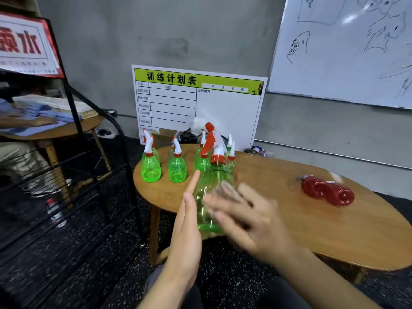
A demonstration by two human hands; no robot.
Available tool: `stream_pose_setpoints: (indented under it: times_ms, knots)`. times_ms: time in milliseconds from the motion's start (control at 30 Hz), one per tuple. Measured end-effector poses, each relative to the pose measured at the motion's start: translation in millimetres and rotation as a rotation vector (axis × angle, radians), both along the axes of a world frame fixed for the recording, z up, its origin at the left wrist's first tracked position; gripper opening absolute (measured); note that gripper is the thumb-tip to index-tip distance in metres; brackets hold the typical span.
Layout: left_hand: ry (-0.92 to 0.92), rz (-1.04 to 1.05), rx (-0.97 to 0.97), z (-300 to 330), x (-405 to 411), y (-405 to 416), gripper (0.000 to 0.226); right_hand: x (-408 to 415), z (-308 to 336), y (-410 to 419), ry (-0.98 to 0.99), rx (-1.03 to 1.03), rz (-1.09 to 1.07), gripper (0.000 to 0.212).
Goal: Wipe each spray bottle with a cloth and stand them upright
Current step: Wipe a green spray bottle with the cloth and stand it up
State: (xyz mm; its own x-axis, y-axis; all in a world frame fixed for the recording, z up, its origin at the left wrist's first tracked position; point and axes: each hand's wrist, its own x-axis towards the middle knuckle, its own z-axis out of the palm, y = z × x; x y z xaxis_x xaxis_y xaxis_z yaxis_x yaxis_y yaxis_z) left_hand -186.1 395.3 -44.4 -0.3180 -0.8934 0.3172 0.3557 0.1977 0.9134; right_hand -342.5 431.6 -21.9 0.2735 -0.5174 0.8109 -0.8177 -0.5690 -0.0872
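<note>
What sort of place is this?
Probably a gym or training room: a training-plan board leans on the bare concrete wall, beside a doodled whiteboard, with speckled rubber-like flooring.

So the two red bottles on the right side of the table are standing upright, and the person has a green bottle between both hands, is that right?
Not quite. The head view shows the two red bottles lying on their sides on the table, not upright. The rest holds: they are on the right side, and a green bottle is between the left hand and the right hand.

Dim, even light — motion-blurred right hand [247, 221]
</note>
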Motion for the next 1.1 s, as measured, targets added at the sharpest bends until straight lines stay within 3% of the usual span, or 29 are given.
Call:
stream_pose_setpoints:
  times_ms: [100, 167, 233, 400, 533, 600, 767, 833, 933, 1100]
  knots:
    - [0.044, -0.026, 0.083, -17, 9, 6, 0.053, 6, -28, 10, 0.285, -0.085, 0.054, 0.03]
    - [0.036, -0.019, 0.104, -31, 12, 10, 0.052, 9, -31, 13, 0.314, -0.127, 0.06, 0.027]
    - [0.011, 0.001, 0.111, -42, 15, 13, 0.048, 13, -27, 8, 0.237, -0.097, 0.018, 0.025]
    - [-0.071, -0.008, 0.099, -70, 20, 21, 0.058, 7, -22, -19, -0.202, 0.152, -0.132, 0.03]
    - [-0.041, -0.024, 0.17, -80, 23, 24, 0.055, 16, -45, -14, -0.266, 0.207, -0.083, 0.029]
    - [-0.001, -0.029, 0.232, -83, 26, 25, 0.047, 23, -58, -3, -0.201, 0.199, -0.028, 0.028]
    - [0.063, -0.024, 0.334, -95, 29, 26, 0.049, 29, -92, 20, 0.293, 0.118, 0.094, 0.025]
    - [0.056, -0.024, 0.335, -98, 30, 25, 0.05, 28, -95, 19, 0.336, 0.081, 0.121, 0.025]
    - [0.037, -0.008, 0.361, -103, 31, 25, 0.049, 27, -94, 8, 0.224, 0.096, 0.103, 0.024]
    - [0.01, -0.013, 0.376, -114, 31, 28, 0.048, 22, -86, -21, -0.22, 0.278, -0.092, 0.029]
